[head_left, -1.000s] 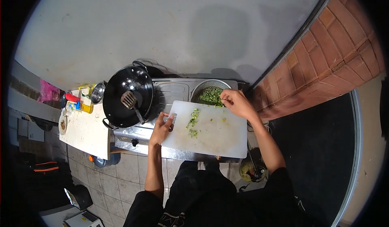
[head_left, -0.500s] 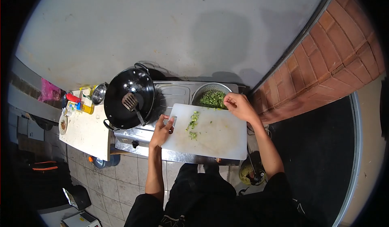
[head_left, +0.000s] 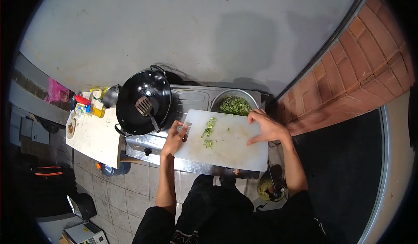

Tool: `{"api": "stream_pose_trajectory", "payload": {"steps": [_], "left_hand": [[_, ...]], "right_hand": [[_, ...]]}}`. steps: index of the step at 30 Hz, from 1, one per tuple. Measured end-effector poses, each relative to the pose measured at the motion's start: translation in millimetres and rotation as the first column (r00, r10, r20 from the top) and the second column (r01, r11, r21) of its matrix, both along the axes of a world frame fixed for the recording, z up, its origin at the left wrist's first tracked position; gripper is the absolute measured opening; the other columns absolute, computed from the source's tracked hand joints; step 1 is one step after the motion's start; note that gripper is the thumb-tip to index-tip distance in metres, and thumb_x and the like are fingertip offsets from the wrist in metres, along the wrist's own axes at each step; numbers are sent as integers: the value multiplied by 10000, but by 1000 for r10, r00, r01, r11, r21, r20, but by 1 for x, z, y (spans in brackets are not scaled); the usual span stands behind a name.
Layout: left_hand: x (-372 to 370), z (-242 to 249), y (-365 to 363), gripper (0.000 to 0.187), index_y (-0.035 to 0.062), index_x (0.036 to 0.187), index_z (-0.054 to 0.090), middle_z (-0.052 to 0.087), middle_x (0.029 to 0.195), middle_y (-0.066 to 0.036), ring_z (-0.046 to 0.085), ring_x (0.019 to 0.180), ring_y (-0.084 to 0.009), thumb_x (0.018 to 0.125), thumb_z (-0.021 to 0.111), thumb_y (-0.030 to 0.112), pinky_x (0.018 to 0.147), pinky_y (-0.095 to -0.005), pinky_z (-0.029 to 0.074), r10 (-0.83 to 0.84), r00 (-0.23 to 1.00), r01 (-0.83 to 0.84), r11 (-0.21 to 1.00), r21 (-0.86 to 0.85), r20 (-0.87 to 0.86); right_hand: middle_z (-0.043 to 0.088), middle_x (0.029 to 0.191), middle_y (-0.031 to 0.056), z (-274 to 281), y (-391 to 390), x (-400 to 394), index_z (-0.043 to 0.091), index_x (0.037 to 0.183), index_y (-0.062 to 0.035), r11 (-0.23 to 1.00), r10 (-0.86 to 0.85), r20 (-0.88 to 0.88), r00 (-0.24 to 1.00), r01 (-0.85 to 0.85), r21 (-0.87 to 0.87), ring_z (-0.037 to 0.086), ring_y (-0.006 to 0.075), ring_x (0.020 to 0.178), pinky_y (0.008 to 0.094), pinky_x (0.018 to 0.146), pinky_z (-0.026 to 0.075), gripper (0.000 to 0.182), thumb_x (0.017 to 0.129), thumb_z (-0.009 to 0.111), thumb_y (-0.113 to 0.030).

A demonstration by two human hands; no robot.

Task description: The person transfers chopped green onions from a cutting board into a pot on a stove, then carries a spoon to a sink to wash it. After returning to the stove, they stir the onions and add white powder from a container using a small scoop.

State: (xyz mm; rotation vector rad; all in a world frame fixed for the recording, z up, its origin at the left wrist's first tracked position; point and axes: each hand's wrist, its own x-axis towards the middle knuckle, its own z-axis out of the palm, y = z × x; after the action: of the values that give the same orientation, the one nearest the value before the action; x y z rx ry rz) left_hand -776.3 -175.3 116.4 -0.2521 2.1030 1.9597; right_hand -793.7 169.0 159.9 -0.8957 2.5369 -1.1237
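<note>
My left hand [head_left: 173, 140] grips the white cutting board [head_left: 233, 150] at its left end, fingers at the handle slot. Over the board's right part is my right hand [head_left: 266, 128], thumb and fingers spread apart with nothing between them. Chopped green pieces [head_left: 209, 131] lie in a loose strip on the left half of the board, with a few specks nearer the middle. Just behind the board's far edge stands a metal pot [head_left: 214, 102] holding chopped greens [head_left: 235, 105]; the board hides its near side.
A black wok [head_left: 130, 113] sits on the stove [head_left: 187, 96] to the left, a slotted spatula [head_left: 144, 106] in it. Further left, a white table [head_left: 98, 135] carries bottles, a metal bowl [head_left: 111, 96] and a plate [head_left: 70, 128]. A brick wall [head_left: 344, 69] rises at the right.
My right hand has moved from beside the pot's rim back over the right part of the board, and its fingers have spread from a pinch. The left hand keeps its hold.
</note>
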Motion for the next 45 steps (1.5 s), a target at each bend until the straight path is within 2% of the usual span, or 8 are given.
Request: {"api": "stream_pose_trajectory", "payload": {"steps": [4,7,11,21,37,41,43,45], "left_hand": [[0,-4,-5,216,78,888,447,421,564,37,370,495,-36,915,571,252,440,-207,282,-10,1000,10,1000,-1,-16],[2,0,-6,220,68,879,467,419,559,38,369,491,-37,913,574,256,438,-208,284,-30,999,31,998,-51,17],[0,4,-2,220,66,876,481,423,552,38,376,494,-36,911,577,261,439,-209,286,-30,1000,31,994,-103,11],[5,23,0,201,74,905,490,438,562,38,387,491,-35,913,571,258,441,-211,295,-62,998,65,992,-111,24],[8,60,-11,244,58,977,530,466,624,36,428,520,-32,906,577,286,462,-199,336,-44,999,36,961,-275,-26],[8,62,-11,242,66,979,534,466,618,30,421,537,-31,911,565,296,469,-197,330,-8,1000,1,966,-260,-24],[11,55,-13,238,69,980,536,465,611,32,418,538,-34,912,563,296,471,-196,329,17,1000,-23,975,-220,-26],[13,51,-17,244,70,989,536,469,618,33,421,546,-34,913,561,301,472,-198,333,-38,999,37,976,-213,-1]], "right_hand": [[435,821,101,-28,-2,-12,430,783,-44,926,-368,-277,888,376,-26,453,262,822,390,826,362,393,686,767,-221],[440,793,95,-10,-12,-11,434,747,-40,890,-452,12,892,452,-66,460,253,808,388,809,368,375,695,760,-216],[451,770,76,-7,-16,0,436,715,-45,989,-134,-48,990,131,-68,460,240,790,367,744,385,411,693,776,-275],[492,724,147,-40,-36,-34,444,675,3,883,-432,-426,795,469,-22,498,329,758,405,690,401,312,748,698,-164],[479,809,91,37,-82,42,497,779,-33,984,-144,-180,973,122,-127,487,270,845,353,801,382,276,796,681,-238],[565,854,230,35,-28,62,549,841,27,719,-671,-270,691,695,-6,549,391,820,452,731,424,394,867,564,-366],[561,699,260,9,-13,86,547,817,57,603,-797,122,591,791,107,562,400,667,421,632,436,485,917,478,-413],[636,781,98,-70,-6,108,578,932,35,626,-537,612,581,760,-172,584,176,719,343,663,447,445,911,523,-407]]}}
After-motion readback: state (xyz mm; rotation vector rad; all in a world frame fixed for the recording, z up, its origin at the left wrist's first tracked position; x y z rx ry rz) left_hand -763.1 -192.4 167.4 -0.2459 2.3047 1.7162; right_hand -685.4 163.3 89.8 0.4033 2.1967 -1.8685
